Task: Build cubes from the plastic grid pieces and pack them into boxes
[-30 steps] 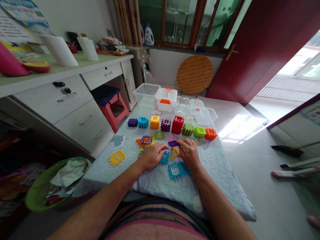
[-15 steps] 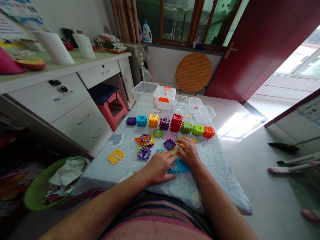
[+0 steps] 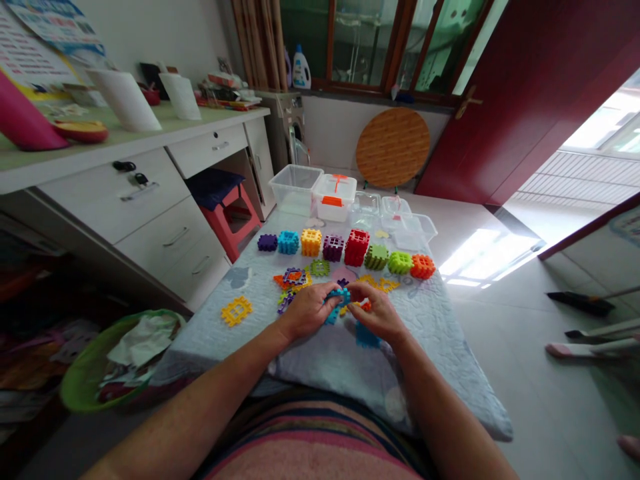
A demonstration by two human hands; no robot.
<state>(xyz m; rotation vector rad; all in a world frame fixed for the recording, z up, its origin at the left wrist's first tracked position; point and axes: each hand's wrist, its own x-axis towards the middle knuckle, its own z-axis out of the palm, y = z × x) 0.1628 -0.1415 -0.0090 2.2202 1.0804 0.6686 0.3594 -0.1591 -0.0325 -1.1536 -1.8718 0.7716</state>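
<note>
Between my two hands, above the cloth-covered table [image 3: 270, 333], are blue toothed plastic pieces [image 3: 341, 295]. My left hand [image 3: 311, 308] pinches them from the left. On their right edge close the fingers of my right hand [image 3: 376, 312]. Another blue piece [image 3: 368, 335] lies under my right wrist. Loose purple, orange and yellow pieces [image 3: 295, 277] lie beyond my left hand, and yellow ones [image 3: 383, 283] lie beyond my right. A yellow square piece [image 3: 237, 311] sits apart at the left. Small pieces below my hands are partly hidden.
Behind the loose pieces stands a row of coloured stacks, among them a red one [image 3: 357, 247] and an orange one [image 3: 423, 266]. Clear plastic boxes [image 3: 335, 197] stand at the table's far end. A green basket [image 3: 80, 380] is on the floor at the left.
Both hands have come together over the pieces, and blue pieces are now lifted between them. My left hand has moved up from the near blue pieces. The view has shifted slightly.
</note>
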